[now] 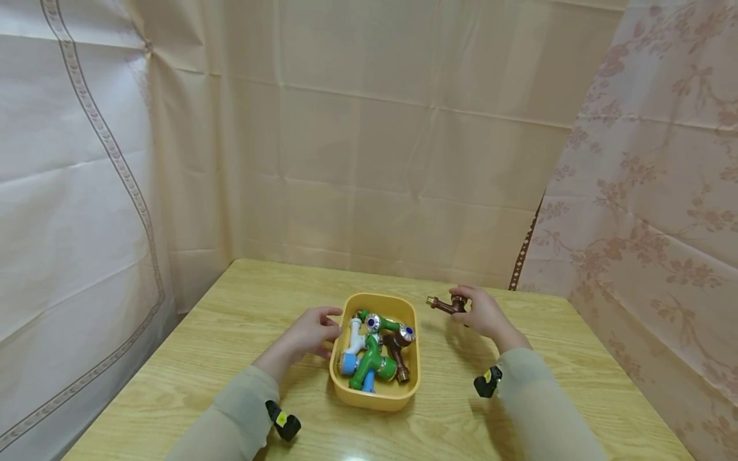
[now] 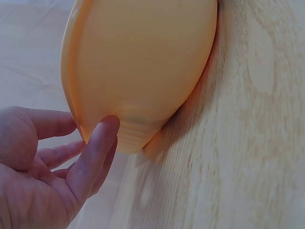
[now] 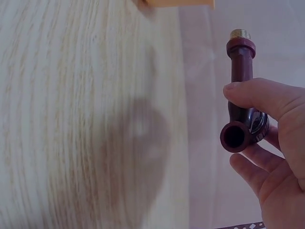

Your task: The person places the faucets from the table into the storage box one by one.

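My right hand [image 1: 484,314] pinches a dark brown water tap [image 3: 241,69] between thumb and fingers, above the table to the right of a yellow plastic bin [image 1: 375,401]. The tap's brass threaded end [image 3: 240,34] points away from the fingers, and its round open spout [image 3: 234,137] shows in the right wrist view. At the bin's left wall is my left hand [image 1: 311,333], fingers loosely bent and fingertips at the rim; whether they press on it I cannot tell. Inside the bin lie a green tap [image 1: 369,366], a white tap [image 1: 355,338] and another brown tap [image 1: 396,356], partly overlapping.
A blue piece [image 1: 349,363] shows under the green tap, and another green tap [image 1: 389,324] lies toward the bin's far end. The bin stands on a light wooden table [image 1: 242,314]. Cloth curtains [image 1: 375,160] hang behind the table and at both sides.
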`<state>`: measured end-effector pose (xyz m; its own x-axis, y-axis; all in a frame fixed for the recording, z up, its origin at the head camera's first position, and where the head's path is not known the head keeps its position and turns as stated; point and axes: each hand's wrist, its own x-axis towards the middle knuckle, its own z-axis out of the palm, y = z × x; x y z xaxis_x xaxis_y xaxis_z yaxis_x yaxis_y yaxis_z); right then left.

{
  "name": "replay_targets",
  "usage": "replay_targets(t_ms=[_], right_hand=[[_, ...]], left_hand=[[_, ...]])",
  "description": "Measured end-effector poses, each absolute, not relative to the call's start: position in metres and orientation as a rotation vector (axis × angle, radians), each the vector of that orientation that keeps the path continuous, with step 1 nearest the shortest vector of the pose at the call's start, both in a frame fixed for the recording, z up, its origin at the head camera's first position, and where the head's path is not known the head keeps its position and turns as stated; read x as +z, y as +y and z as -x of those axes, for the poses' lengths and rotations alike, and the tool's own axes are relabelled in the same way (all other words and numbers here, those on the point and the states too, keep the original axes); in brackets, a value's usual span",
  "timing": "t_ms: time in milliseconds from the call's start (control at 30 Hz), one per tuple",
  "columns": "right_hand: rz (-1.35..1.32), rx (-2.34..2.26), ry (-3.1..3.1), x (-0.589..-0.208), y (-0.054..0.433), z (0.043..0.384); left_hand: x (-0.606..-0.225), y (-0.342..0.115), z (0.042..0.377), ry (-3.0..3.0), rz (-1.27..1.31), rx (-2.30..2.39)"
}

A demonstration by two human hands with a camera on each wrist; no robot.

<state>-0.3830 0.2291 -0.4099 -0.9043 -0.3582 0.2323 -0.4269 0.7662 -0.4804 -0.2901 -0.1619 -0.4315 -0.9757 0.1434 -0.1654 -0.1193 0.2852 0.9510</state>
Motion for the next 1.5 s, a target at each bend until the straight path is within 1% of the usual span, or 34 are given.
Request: replay_targets(t_ms=[733,1500], right_hand=[[-0.711,0.849,-2.778,-0.397,0.221,0.379],[-0.824,0.788,-2.738,-0.379,0.191,0.369]], left_hand=[[-0.431,-0.161,0.288,2.32,-0.014,1.76],[-0.431,-0.162,0.291,2.322,-0.017,1.763]])
